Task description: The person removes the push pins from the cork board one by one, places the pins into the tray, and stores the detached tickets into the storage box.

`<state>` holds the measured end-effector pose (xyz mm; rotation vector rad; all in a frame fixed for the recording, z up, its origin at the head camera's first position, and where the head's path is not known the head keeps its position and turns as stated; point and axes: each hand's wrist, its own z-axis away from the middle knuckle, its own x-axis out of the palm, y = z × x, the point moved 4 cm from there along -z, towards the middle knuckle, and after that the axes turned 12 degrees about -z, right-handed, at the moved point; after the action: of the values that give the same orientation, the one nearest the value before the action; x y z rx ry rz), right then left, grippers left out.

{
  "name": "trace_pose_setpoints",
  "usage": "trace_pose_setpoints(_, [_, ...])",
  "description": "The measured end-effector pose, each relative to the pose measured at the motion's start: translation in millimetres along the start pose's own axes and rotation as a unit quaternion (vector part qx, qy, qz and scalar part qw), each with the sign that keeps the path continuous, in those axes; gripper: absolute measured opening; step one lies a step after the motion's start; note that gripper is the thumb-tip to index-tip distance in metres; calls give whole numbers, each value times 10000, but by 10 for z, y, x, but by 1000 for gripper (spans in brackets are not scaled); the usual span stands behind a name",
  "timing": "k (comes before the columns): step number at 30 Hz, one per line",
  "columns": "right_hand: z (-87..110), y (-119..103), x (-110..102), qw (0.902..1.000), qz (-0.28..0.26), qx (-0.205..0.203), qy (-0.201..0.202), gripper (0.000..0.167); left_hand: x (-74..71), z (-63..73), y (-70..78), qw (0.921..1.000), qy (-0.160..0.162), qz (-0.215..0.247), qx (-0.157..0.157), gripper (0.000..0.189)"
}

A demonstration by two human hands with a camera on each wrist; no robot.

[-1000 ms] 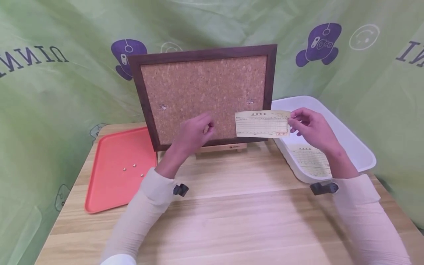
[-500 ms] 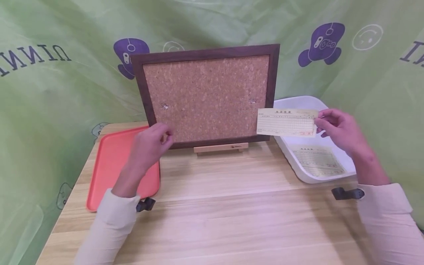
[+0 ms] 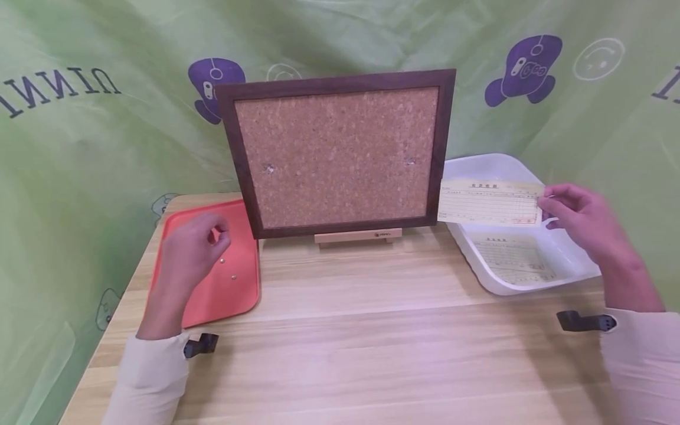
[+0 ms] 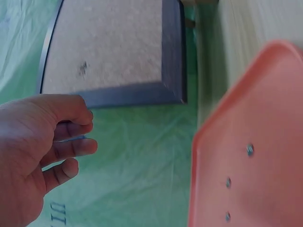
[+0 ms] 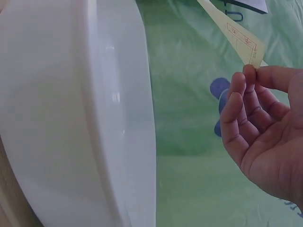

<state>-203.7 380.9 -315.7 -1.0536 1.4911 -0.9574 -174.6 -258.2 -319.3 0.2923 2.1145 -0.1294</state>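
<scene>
My right hand [image 3: 581,221] pinches a yellowish printed receipt slip [image 3: 489,202] by its right end, above the white bin [image 3: 478,268]. In the right wrist view, thumb and fingertips meet at the slip's corner [image 5: 244,40]. A second receipt slip [image 3: 512,260] lies in the bin. My left hand [image 3: 188,251] is over the red tray [image 3: 247,301], its fingers curled and its thumb and index tips close together. Nothing shows in its grasp, though the fingertips are partly hidden. Small metallic pins [image 4: 250,150] lie on the tray, three showing in the left wrist view.
A cork board [image 3: 340,156] in a dark wooden frame leans on a small wooden stand [image 3: 358,236] between tray and bin. Two worn silvery marks show on the cork. Behind the wooden table [image 3: 372,342] hangs a green printed curtain [image 3: 350,35].
My left hand has moved left from before the board to over the tray, still curled. My right hand has carried the receipt slip rightward, away from the board and over the bin.
</scene>
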Motion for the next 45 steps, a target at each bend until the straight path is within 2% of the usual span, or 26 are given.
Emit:
trace_pose_setpoints(7, [1, 82, -148, 9989, 318, 344, -12, 13, 32, 140, -254, 9976, -450, -94, -521, 12])
trace_pose_setpoints(12, [-14, 192, -238, 9978, 228, 628, -24, 12, 111, 170, -374, 9944, -766, -62, -722, 7])
trace_pose_setpoints(16, [-38, 280, -285, 9961, 281, 833, -14, 19, 192, 192, -443, 9901, -1122, 4, -848, 6])
trace_pose_setpoints(21, [-75, 377, -321, 9919, 651, 1086, -141, 38, 327, 232, -523, 9784, -1774, 79, -1059, 6])
trace_pose_setpoints(27, [-84, 448, -336, 9879, 1037, 1131, -220, 47, 480, 314, -633, 9623, -2410, 105, -1258, 4])
trace_pose_setpoints(33, [-65, 481, -316, 9812, 1490, 1153, -418, 51, 564, 400, -701, 9566, -2589, 173, -1324, 4])
trace_pose_setpoints(39, [-42, 541, -283, 9789, 1573, 1142, -627, 51, 640, 475, -721, 9515, -2749, 200, -1364, 8])
trace_pose_setpoints(45, [-43, 626, -246, 9766, 1605, 1236, -719, 53, 673, 491, -743, 9515, -2775, 73, -1326, 11])
